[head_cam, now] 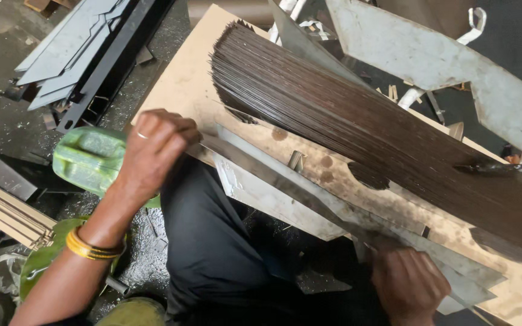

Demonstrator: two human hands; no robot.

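No boxes, packs, labels, signs or screens show in this picture. Nothing here has a sticker or a tag on it.
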